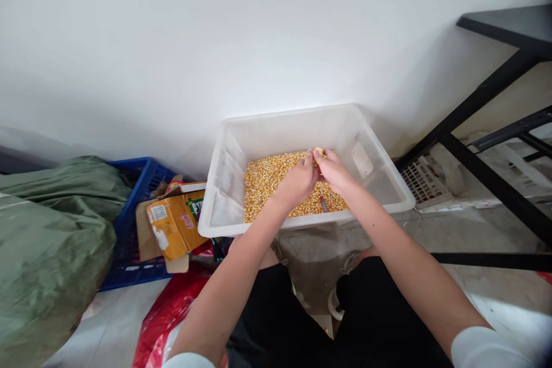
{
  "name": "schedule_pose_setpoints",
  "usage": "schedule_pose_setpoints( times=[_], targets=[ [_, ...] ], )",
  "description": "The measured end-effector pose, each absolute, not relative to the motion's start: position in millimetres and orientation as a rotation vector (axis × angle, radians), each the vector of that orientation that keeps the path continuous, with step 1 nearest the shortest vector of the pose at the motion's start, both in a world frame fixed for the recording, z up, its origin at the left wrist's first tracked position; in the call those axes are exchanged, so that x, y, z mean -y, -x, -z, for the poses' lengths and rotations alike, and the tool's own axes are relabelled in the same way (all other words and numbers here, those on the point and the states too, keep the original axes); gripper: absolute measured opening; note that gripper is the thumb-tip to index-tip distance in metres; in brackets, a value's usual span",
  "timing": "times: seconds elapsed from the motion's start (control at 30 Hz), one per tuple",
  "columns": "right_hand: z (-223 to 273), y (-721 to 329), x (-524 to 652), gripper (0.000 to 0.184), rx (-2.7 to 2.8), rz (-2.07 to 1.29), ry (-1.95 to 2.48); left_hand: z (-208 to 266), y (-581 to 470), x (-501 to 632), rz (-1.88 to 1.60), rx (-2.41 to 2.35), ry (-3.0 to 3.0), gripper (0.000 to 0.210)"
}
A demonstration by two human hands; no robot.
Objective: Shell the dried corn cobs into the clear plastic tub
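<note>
Both forearms reach forward and inward from the lower corners, crossing above the near rim of the tub [308,221], and the hands meet over the kernels [271,175], right of the tub's middle. The left hand [299,177] comes in with its back upward and its fingers bent against those of the right hand [333,170]; how firmly the left fingers grip I cannot tell. The right fingers are curled and look closed on a small yellow piece [318,151], which shows at the tips, though it is too small and too covered to name for sure. Below the hands, a slim tool [323,204] lies on the kernels, close to the near wall of the tub. The rim runs all round the work: the far side stands beside the white wall [276,29], the near side lies under the forearms. Inside, the wider room is to the left of the hands, above the kernels; the right side wall is nearer. Outside, cardboard [176,224] and a blue crate [140,273] crowd the left, while a black frame [474,95] bounds the right.
</note>
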State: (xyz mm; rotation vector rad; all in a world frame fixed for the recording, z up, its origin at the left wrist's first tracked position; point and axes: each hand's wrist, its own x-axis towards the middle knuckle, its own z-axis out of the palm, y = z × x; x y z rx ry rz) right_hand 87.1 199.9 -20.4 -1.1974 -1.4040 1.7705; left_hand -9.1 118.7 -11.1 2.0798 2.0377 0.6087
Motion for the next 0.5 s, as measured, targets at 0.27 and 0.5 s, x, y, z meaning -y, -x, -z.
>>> schedule_pose_setpoints(
  times=[0.27,0.5],
  targets=[
    [33,-86,-203,0.028,1.456,-1.695,1.171,12,9,-119,-0.565,-2.03,-2.12,0.054],
    [31,-86,-203,0.019,1.422,-1.736,1.199,12,9,-119,-0.628,-2.016,-2.075,0.051]
  ],
)
